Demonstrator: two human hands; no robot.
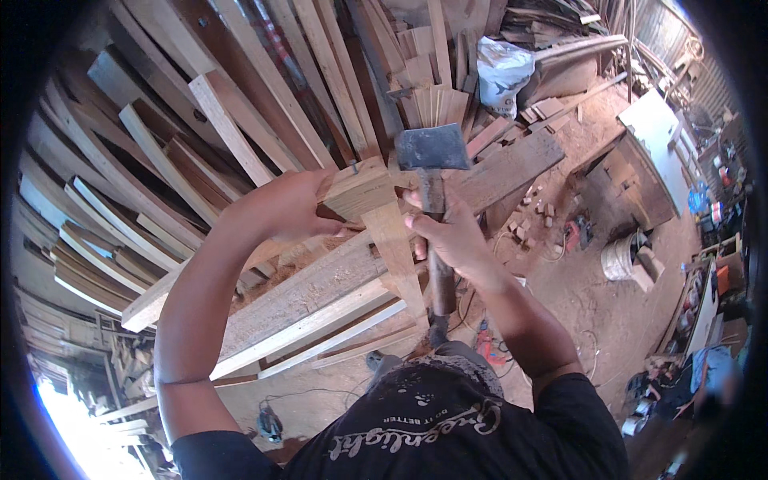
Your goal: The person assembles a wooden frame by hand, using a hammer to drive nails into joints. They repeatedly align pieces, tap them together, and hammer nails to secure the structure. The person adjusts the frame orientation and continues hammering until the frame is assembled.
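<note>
Gripping on the left: the left hand [284, 206] is clamped round the left end of a wooden block [357, 192], thumb on the near side.
Right hand: the right hand [458, 238] is closed round the handle of a hammer [432, 150], its black head pointing away from the person; the two hands are apart.
Wooden block: lies over the right end of the beams [296, 298], a short nail-like pin [354, 166] standing from its top; a tapered pale board [392, 248] runs from under it toward the person.
Timber: long planks [232, 120] fan out beyond the beams' far edge and to the left.
White sack: the sack [504, 76] stands at the floor's far edge beside stacked offcuts; its contents are hidden.
Bucket: the pale bucket [618, 258] sits toward the floor's right edge, with wood pieces [646, 268] at its mouth; whether they are inside or leaning, I cannot tell.
Blue jug: the jug [698, 200] is by the floor's right edge, its filling unclear.
Floor: small wood scraps [524, 228] lie near a red tool [572, 236], short of the bucket.
</note>
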